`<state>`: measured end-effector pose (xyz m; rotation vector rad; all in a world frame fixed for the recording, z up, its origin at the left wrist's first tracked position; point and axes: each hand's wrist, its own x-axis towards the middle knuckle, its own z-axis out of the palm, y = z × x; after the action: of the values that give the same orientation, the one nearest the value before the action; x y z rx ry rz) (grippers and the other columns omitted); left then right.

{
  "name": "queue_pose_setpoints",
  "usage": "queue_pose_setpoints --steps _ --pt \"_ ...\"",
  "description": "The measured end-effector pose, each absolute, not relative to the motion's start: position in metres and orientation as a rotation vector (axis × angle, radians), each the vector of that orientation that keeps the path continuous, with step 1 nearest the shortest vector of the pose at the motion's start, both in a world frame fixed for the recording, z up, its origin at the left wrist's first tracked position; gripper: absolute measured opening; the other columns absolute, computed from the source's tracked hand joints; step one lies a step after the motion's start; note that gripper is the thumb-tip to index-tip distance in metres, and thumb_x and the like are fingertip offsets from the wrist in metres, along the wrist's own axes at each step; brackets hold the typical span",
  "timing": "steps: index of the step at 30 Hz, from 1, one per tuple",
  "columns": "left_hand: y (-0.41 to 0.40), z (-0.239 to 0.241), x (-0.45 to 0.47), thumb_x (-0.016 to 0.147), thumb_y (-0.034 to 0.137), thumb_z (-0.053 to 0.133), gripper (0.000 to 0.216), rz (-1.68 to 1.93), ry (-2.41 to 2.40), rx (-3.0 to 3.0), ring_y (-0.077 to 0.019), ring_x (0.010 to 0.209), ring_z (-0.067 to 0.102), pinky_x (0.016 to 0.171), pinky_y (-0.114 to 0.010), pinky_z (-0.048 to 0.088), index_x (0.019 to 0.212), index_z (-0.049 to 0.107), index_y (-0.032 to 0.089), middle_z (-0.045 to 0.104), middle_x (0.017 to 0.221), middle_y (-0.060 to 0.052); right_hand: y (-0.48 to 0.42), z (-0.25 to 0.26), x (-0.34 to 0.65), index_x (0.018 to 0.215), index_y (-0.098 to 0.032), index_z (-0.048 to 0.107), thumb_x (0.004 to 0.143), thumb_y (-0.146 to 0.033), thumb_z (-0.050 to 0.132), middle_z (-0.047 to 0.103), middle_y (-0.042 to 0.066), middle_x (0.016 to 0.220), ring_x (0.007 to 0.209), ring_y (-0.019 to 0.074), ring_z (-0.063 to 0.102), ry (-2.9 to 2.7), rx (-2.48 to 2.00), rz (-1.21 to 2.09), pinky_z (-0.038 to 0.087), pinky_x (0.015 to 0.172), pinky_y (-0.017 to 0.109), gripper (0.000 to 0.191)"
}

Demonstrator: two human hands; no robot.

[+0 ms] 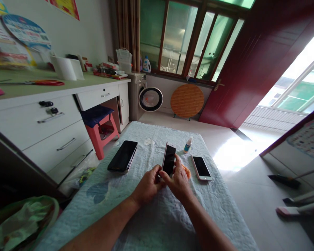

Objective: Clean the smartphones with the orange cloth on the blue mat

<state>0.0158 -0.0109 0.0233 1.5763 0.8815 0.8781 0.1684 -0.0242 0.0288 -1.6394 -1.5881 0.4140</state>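
Both of my hands hold one pink-edged phone [169, 159] with a dark screen, raised a little above the cloth-covered table [157, 216]. My left hand [147, 185] grips its lower left edge. My right hand [178, 180] holds the lower right side, fingers along the edge. An orange cloth [186, 170] peeks out from behind my right hand. A black phone [122, 156] lies flat to the left. A pink phone [201, 167] lies flat to the right. A small dropper bottle [187, 145] stands behind them.
A white desk with drawers [49, 115] runs along the left, a red stool [101, 130] tucked under it. A washing machine [146, 97] and a round folded table [187, 101] stand by the far wall. A green bag [21, 219] sits at lower left. Broom handles [293, 181] lie on the floor at right.
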Motion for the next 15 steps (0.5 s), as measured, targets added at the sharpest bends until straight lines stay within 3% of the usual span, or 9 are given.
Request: queue_pose_setpoints --steps 5,12,15 --pt "-0.013 0.033 0.015 0.080 0.036 0.067 0.025 0.873 0.882 1.690 -0.0092 0.054 0.043 0.051 -0.019 0.031 0.080 0.049 0.018 0.048 0.061 0.007 -0.025 0.030 0.166 0.141 -0.022 0.039 0.072 -0.036 0.065 0.065 0.009 0.110 0.097 0.0271 0.063 -1.545 -1.601 0.458 0.050 0.083 0.039 0.075" --pt "-0.015 0.029 0.018 0.084 0.037 0.061 0.023 0.818 0.866 1.866 -0.0113 0.056 0.051 0.056 -0.021 0.038 0.097 0.062 0.019 0.061 0.068 0.004 -0.022 0.037 0.175 0.145 -0.022 0.029 0.070 -0.032 0.063 0.062 0.009 0.114 0.096 0.0252 0.061 -1.486 -1.594 0.407 0.048 0.089 0.043 0.083" --pt "-0.013 0.024 0.017 0.084 0.035 0.060 0.027 0.813 0.935 1.881 -0.0115 0.058 0.056 0.059 -0.022 0.042 0.105 0.063 0.020 0.069 0.086 0.000 -0.018 0.042 0.194 0.144 -0.020 0.033 0.070 -0.035 0.063 0.057 0.012 0.122 0.107 0.0286 0.056 -1.448 -1.632 0.268 0.045 0.094 0.046 0.081"
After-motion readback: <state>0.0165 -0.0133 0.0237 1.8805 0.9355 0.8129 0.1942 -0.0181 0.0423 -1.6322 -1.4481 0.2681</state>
